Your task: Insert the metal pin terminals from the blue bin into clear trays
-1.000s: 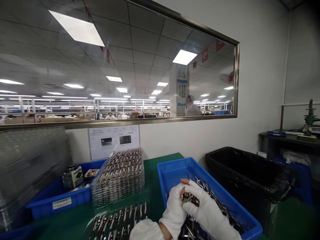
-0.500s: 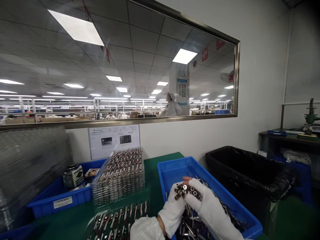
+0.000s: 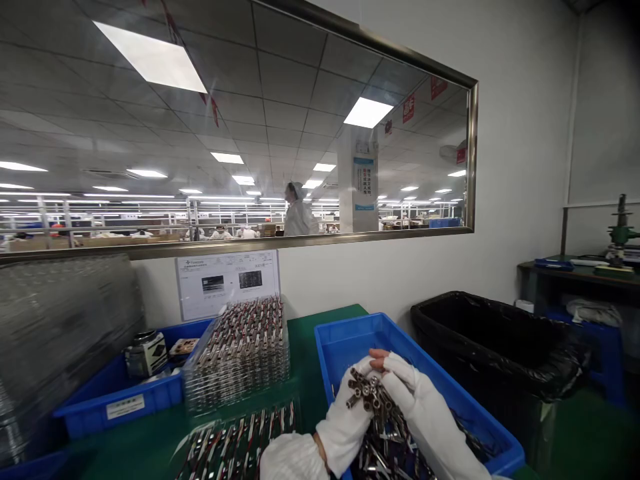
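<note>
A bunch of thin metal tubes with wires [image 3: 370, 393], their round open ends towards me, is cupped between my hands over a blue bin [image 3: 345, 333]. My left hand [image 3: 347, 403], in a white glove with bare fingertips, wraps round the bunch from the left. From the right, my right hand [image 3: 407, 387], gloved the same way, closes against it, its bare fingertips by the left ones. Its palm side is hidden. Many more loose metal tubes with wires [image 3: 385, 453] lie in the bin below.
Left stands a stack of clear trays [image 3: 237, 360] filled with wired parts, with another filled tray [image 3: 235, 443] in front. Behind are a blue box [image 3: 145, 400] and an instruction sheet [image 3: 227, 283]. A black-lined waste bin [image 3: 495, 340] stands right. Beyond the window is a person [image 3: 299, 210].
The bunch has tilted and its tube ends have shifted closer together. My right hand has moved slightly right, fingers straighter. Beyond the window, the person has moved left.
</note>
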### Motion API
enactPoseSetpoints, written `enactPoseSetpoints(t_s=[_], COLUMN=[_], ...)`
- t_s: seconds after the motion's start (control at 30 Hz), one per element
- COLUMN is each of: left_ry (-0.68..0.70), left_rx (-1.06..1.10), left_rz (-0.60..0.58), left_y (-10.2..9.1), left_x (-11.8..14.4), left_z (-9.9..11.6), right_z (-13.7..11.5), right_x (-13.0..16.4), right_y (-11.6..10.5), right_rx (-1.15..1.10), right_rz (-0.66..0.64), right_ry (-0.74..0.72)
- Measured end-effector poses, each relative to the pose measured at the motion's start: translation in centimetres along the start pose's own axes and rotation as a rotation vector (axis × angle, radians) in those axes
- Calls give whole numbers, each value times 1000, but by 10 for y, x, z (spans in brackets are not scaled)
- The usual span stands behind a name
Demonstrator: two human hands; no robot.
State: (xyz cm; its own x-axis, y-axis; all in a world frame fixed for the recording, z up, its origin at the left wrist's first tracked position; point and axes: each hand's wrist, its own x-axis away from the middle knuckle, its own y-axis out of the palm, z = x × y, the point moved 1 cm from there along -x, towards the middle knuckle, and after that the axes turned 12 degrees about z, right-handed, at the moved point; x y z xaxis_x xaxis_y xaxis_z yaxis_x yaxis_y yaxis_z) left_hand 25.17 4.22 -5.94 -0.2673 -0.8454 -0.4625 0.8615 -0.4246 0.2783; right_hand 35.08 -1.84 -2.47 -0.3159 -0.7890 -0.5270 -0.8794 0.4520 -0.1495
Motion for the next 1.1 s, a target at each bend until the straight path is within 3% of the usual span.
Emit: enactPoseSetpoints(t_s=[0.13,0.33,0.57,0.9,1.0,1.1], left_ry=[-3,57,80,122,54,-65], left_rx=[-9,-114,-120,-169,-158,-143], left_rz=[-62,-140,-78,-39,7,123], left_y=[4,10,7,-11,-12,-13], left_x=[-1,-2,-3,4,6,7], left_z=[5,12,6,-3,-4,-5], right_z=[-5,-7,2,23,25,30], right_x=[4,4,-1,1,2,3], right_y=[0,0,-3,8,9,12], right_rx=[36,102,156,375,423,332], right_rz=[-54,-37,-143,79,43,82], right_ry=[-87,-87,-101,-408,-475,-467])
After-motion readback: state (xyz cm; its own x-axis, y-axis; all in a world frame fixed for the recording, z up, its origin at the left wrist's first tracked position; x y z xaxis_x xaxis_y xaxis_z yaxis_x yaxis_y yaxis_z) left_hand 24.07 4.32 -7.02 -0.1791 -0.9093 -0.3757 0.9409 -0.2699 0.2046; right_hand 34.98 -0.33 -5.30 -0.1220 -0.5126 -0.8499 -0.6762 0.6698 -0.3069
